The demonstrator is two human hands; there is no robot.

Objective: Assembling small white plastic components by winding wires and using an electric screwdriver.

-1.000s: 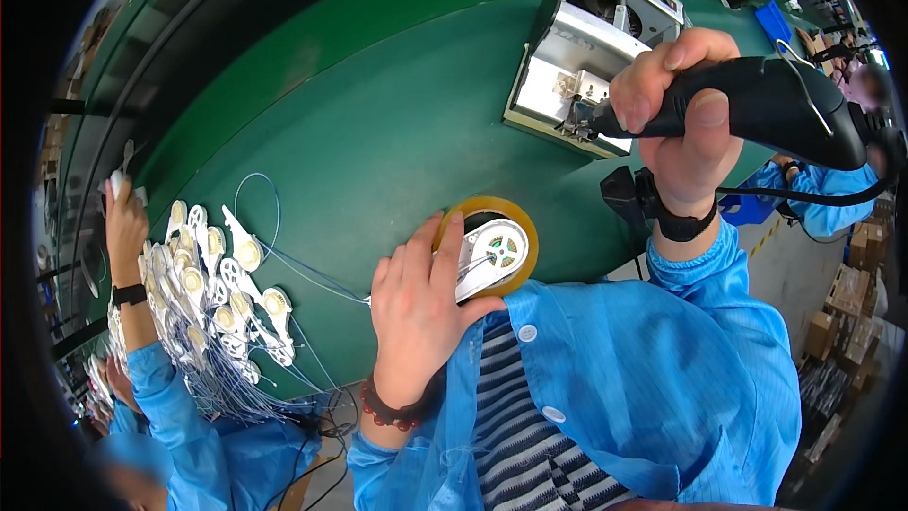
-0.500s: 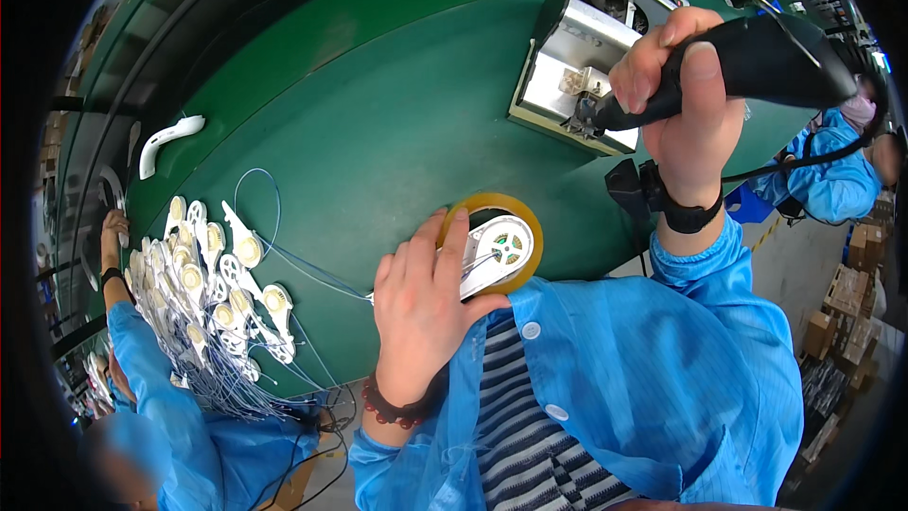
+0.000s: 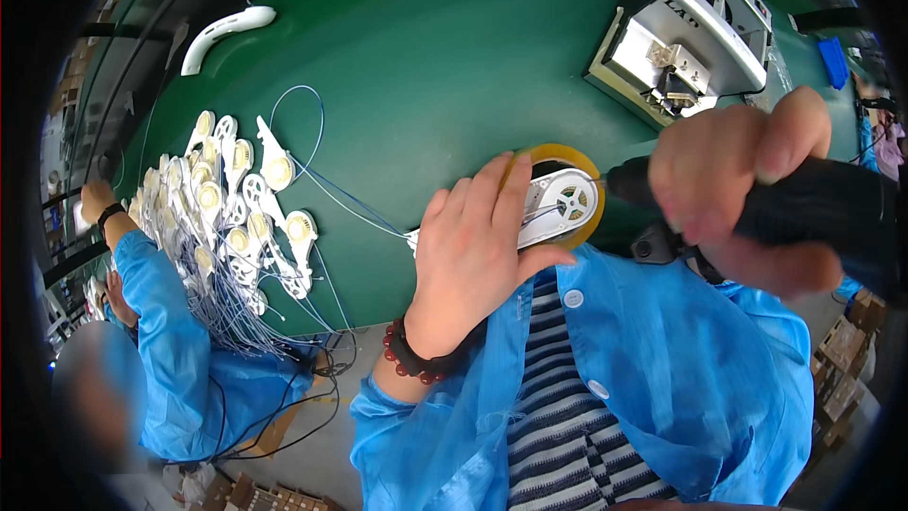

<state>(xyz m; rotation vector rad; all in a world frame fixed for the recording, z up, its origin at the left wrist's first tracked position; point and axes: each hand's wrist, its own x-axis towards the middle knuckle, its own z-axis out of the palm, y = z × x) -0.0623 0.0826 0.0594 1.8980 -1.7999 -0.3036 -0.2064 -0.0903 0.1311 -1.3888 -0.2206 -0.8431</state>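
My left hand (image 3: 468,260) presses a white plastic part (image 3: 573,197) down on a roll of yellowish tape (image 3: 558,153). Its fingers lie over the part's near end, thumb along the side. The part has a round spoked end, with blue and white wires running off to the left. In my right hand (image 3: 724,175), slightly blurred, is a black electric screwdriver (image 3: 823,213) held nearly level. Its tip points left, close to the round end of the part; whether it touches cannot be made out. A metal screw feeder (image 3: 673,14) stands beyond my right hand.
On the left, several white wired parts (image 3: 213,199) lie heaped on the green table (image 3: 426,66). A curved white piece (image 3: 222,33) rests at the far left. A co-worker in a blue sleeve (image 3: 161,274) sits left. A blue bin (image 3: 833,61) is at the far right.
My right hand has brought the screwdriver down from the screw feeder to beside the round end of the part. My left hand keeps its hold; the whole view has shifted.
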